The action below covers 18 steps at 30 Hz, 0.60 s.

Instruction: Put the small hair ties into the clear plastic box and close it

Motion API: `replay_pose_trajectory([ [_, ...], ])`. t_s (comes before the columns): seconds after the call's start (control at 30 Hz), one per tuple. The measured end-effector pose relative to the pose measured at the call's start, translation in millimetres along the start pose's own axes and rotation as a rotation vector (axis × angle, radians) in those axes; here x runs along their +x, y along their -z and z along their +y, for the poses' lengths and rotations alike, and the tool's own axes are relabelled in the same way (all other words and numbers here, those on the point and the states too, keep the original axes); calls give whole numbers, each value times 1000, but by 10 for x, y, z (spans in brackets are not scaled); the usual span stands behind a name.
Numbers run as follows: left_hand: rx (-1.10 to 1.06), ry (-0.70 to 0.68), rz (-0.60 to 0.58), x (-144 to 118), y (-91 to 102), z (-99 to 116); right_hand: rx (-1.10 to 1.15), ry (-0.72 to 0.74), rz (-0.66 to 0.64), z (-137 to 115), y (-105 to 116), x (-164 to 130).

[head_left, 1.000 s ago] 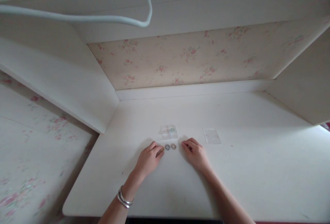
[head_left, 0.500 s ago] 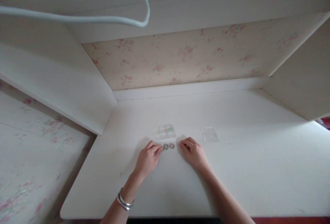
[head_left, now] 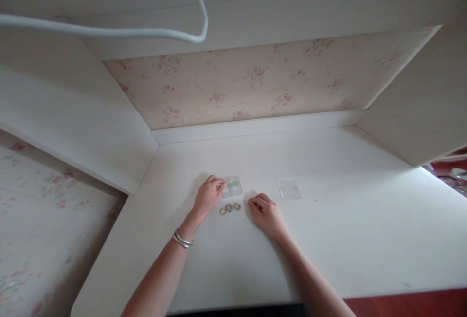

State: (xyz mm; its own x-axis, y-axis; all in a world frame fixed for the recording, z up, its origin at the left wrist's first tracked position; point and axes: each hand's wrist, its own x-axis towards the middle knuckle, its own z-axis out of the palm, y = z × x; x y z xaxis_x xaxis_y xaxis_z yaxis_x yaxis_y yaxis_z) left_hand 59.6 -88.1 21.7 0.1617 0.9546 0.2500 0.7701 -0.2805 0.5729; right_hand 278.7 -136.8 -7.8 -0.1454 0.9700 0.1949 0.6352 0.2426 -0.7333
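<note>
On the white, smooth-topped desk, a shallow, clear plastic box with small contents lies nearer the left edge than the right, between the back and front edges. The left hand reaches to its left side, fingers bent together at the rim, likely coming from that side to leave the box's top unblocked; I cannot tell whether they pinch anything. Between box and front edge sit a yellow-gold ring, a dark grey ring and a pinkish-brown ring, probably rowed to stay distinct. The right hand rests beside them, fingers curled in, perhaps for steadiness; their grip is hidden. A thin, clear, square plate, presumably the lid, lies apart toward the right edge, leaving working room.
</note>
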Motion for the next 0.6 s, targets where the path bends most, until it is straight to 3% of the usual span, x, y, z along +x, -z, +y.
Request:
replay_pose_trajectory([
  [0.17,-2,-31,-17,-48,10,-7,6,-7,2,5,5,4],
  [0.27,-43,-18,-19,-235,84,30,-1,-10,1,1,7,7],
  [0.47,-1,11,-186,-679,161,125,-14,-4,-13,-9,3,4],
  [0.6,53,10,-199,-788,132,167,-17,1,-15,-4,-7,3],
])
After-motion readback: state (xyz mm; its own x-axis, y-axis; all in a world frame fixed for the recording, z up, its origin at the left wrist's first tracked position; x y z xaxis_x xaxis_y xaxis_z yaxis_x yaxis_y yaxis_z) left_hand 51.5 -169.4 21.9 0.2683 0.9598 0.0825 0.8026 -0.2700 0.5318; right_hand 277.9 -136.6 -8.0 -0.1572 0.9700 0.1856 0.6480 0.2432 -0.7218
